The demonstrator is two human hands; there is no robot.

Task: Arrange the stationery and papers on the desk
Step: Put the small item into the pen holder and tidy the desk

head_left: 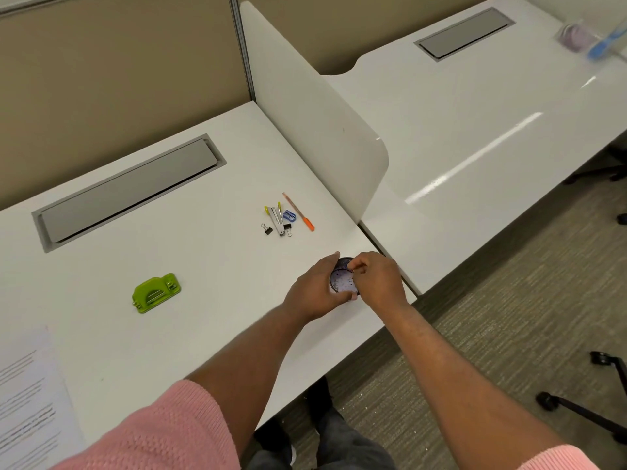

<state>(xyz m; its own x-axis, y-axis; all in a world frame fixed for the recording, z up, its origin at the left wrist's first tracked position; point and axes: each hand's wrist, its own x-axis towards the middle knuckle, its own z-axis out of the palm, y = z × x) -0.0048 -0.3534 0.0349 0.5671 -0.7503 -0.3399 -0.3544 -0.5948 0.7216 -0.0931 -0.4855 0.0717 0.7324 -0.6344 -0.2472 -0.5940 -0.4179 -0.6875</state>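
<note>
A small round black mesh cup (342,279) with tiny clips inside stands near the desk's right front edge. My left hand (314,293) wraps around its left side and holds it. My right hand (375,279) hovers over its right rim with fingertips pinched, on what I cannot tell. Farther back lies a cluster: a stapler (276,220), two black binder clips (267,228), a blue sharpener (290,216) and an orange-tipped pencil (298,212). A green hole punch (156,292) lies to the left. Printed papers (30,401) rest at the front left corner.
A grey cable hatch (129,191) is set into the white desk (203,283) at the back. A white divider panel (315,113) separates it from the neighbouring desk (475,130), where blurred purple and blue items (587,35) sit far right. Chair bases (593,401) stand on the carpet.
</note>
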